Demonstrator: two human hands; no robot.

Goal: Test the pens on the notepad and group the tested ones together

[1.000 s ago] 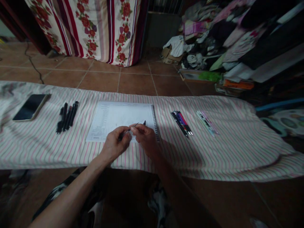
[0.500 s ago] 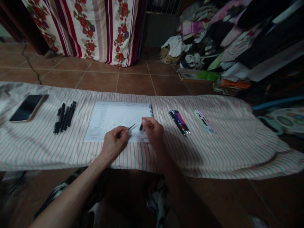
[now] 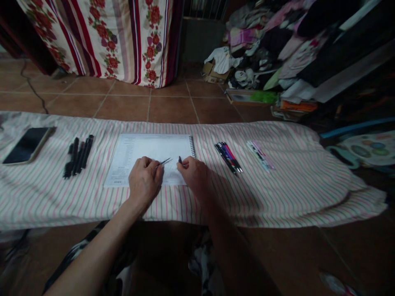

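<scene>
My left hand (image 3: pixel 143 177) is closed on a slim dark pen (image 3: pixel 163 162), its thin end pointing right over the page. Facing it, my right hand (image 3: pixel 195 172) pinches a short black pen part (image 3: pixel 180 159), perhaps a cap; its lower end is hidden by my fingers. The two pieces are a small distance apart. Both hands are over the near half of a white spiral notebook (image 3: pixel 148 144), whose printed page has its coil on the right side.
On the striped cloth (image 3: pixel 286 197) lie a phone (image 3: pixel 26 144) at far left, several black pens (image 3: pixel 78 156), a bundle of dark and purple pens (image 3: pixel 228 157), and several pastel pens (image 3: pixel 261 155). Beyond are a floral curtain (image 3: pixel 129 41), tiled floor and piled clothes (image 3: pixel 247 37).
My left hand has turned with its back more upward. My right fingers have closed further around the black piece, which now points up. The view has shifted slightly.
</scene>
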